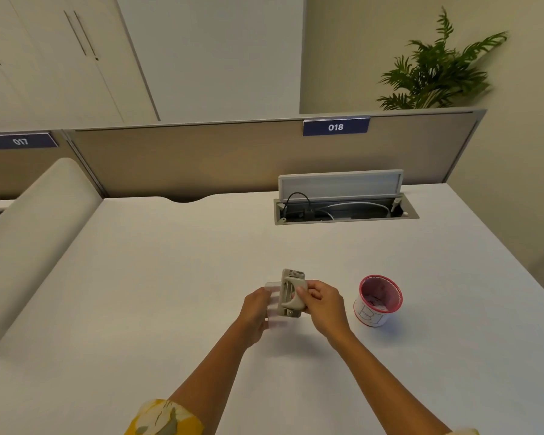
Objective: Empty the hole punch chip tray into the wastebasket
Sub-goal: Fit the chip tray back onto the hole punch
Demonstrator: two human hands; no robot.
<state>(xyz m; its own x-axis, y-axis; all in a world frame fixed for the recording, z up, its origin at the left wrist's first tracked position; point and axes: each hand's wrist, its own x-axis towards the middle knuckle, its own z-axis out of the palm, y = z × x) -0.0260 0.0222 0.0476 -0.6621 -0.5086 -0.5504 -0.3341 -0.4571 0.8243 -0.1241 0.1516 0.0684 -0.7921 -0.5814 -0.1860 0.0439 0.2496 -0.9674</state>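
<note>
A small grey hole punch [291, 291] is held above the white desk [170, 262], tipped on its side. My right hand [322, 301] grips its body from the right. My left hand [256, 312] holds the clear plastic chip tray [273, 304] on the punch's left side; the tray sits against the punch base. To the right stands a small wastebasket [378, 301], a white cup with a red rim and dark red inside, upright and apart from both hands.
An open cable hatch [343, 208] with wires lies at the back of the desk. A tan divider panel [233, 158] closes the far edge. A rounded padded partition [38, 230] borders the left. A plant [437, 70] stands behind the divider.
</note>
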